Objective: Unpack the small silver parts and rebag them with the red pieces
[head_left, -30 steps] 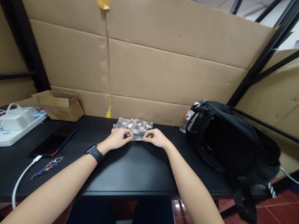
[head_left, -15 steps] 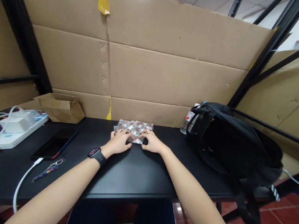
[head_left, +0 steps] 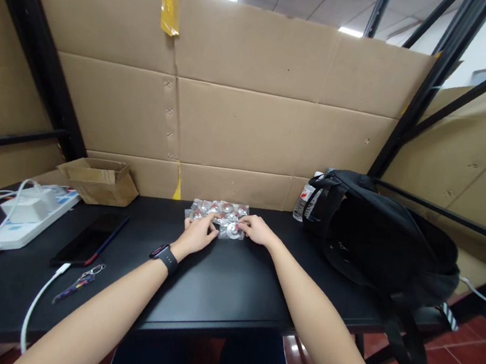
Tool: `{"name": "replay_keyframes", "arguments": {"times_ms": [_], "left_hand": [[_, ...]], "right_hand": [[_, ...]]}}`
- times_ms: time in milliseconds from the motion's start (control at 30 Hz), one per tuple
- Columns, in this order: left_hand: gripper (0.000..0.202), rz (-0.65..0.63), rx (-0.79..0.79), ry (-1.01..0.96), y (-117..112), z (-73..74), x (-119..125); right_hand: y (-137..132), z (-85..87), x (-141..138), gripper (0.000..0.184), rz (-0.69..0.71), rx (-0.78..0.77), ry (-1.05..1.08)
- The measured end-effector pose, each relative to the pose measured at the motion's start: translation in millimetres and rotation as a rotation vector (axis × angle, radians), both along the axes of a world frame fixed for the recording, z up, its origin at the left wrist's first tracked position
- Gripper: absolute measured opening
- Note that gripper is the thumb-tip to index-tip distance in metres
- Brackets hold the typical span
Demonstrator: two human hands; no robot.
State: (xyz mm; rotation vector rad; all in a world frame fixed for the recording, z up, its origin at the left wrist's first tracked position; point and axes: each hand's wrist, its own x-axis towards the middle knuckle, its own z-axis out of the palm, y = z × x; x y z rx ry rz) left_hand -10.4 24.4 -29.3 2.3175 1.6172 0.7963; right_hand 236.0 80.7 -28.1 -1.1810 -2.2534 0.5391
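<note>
Several small clear plastic packets (head_left: 221, 208) with red and silvery round contents lie in a cluster against the cardboard wall; what exactly is inside them is too small to tell. In front of the cluster is one clear packet (head_left: 232, 231) with a pale round item and a spot of red. My right hand (head_left: 257, 230) pinches this packet at its right edge, thumb and fingertips together. My left hand (head_left: 197, 234), with a dark watch (head_left: 164, 257) on the wrist, rests at the left packets. Its thumb stands apart from the fingers, and some fingertips are hidden.
An open black backpack (head_left: 391, 243) and a water bottle (head_left: 302, 205) stand at the right. To the left are a brown paper box (head_left: 102, 184), a white power strip (head_left: 24, 228), a dark phone (head_left: 90, 239) on a white cable, and a keyring (head_left: 77, 285).
My right hand has moved slightly right and down, and the front packet now shows between the hands. My left hand has shifted a little right. The view has tilted up slightly.
</note>
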Motion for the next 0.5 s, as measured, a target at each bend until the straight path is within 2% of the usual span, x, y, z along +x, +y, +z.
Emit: {"name": "replay_keyframes", "arguments": {"times_ms": [133, 267, 400, 500], "left_hand": [[0.030, -0.046, 0.023, 0.041, 5.4, -4.8, -5.7], [0.023, -0.164, 0.022, 0.095, 7.9, -13.8, -13.5], [0.031, -0.228, 0.011, 0.108, 7.0, -16.4, -15.5], [0.037, -0.298, 0.009, 0.156, -2.5, -5.8, -18.3]], "right_hand": [[13.8, -11.1, 4.8, 0.016, -0.232, 0.058, 0.031], [21.5, -16.2, 7.5, 0.024, -0.395, 0.119, 0.103], [9.3, -5.2, 11.6, 0.032, -0.359, 0.123, 0.025], [-18.4, 7.8, 15.3, 0.045, -0.302, 0.022, -0.066]]}}
